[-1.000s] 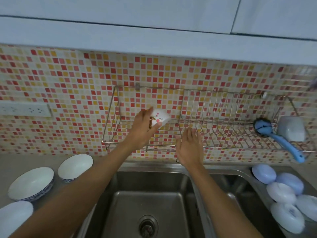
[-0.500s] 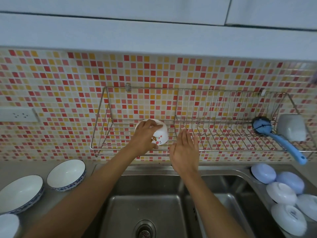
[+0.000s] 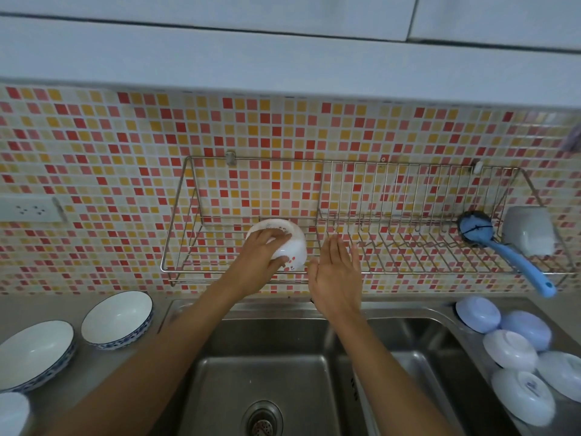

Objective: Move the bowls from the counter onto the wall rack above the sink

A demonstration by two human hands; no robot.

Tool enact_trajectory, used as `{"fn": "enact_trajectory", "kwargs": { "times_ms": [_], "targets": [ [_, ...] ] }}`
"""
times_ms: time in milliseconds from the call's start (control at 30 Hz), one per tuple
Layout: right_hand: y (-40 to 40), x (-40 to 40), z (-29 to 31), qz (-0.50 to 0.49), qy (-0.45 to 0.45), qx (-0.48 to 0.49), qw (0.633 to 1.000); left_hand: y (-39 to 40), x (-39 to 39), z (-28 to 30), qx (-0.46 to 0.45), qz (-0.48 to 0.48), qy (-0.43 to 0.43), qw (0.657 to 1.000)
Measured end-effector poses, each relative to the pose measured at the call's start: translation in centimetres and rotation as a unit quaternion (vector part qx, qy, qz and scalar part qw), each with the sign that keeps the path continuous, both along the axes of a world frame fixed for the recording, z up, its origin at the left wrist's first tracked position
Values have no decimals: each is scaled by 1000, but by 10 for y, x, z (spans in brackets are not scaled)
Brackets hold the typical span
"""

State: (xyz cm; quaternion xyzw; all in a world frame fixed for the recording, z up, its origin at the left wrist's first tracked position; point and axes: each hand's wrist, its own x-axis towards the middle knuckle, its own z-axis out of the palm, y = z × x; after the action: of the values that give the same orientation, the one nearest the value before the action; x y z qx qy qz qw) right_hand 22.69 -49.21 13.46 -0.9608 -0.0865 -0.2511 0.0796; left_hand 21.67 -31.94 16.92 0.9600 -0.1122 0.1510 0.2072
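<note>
Your left fingers (image 3: pixel 273 237) are curled over the upturned base of the small floral bowl (image 3: pixel 290 250), thumb under near the rim, so that hand has it clamped. The right hand (image 3: pixel 334 272) is flat and spread, holding nothing, just beside the bowl w/ a thin gap between.

Nearest you: double sink (image 3: pixel 267 366), drain at the bottom of view. Left counter has two blue-rimmed bowls (image 3: pixel 118 316), both upright, plus a white rim cut off at the corner. Right counter holds a cluster of pale bowls (image 3: pixel 509 350), all upside down, touching or overlapping, so they'll prob shift when you pull one.

Further back, the floral bowl sits inverted and tilted in the left bay of the wire rack (image 3: pixel 201 247). Whether it's fully resting on the wires, can't tell.

Handling, judging by look: glazed ceramic, rigid, light-ish, chips easily, slick if wet. Take it as you are, palm over the foot and thumb at the rim, and set it down gently since wire on glaze can skid.

In the way: not much on the left. The slotted middle section is free; far right is taken by a blue brush (image 3: pixel 503 247), handle poking over the front rail, and a white cup (image 3: pixel 529 234). Stay clear of that end.
</note>
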Motion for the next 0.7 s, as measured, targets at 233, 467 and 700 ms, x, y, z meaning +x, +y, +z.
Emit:
{"fn": "enact_trajectory", "kwargs": {
  "times_ms": [233, 467, 700],
  "targets": [
    [0, -1, -3, 5, -47, 11, 999, 21, -9, -11, 6, -6, -1, 1000],
    [1, 3, -7, -19, -35, -5, 999, 7, 19, -1, 21, -66, 69, 995],
    [1, 5, -9, -16, -35, 3, 999, -2, 25, -1, -11, -57, 60, 997]
  ]
}}
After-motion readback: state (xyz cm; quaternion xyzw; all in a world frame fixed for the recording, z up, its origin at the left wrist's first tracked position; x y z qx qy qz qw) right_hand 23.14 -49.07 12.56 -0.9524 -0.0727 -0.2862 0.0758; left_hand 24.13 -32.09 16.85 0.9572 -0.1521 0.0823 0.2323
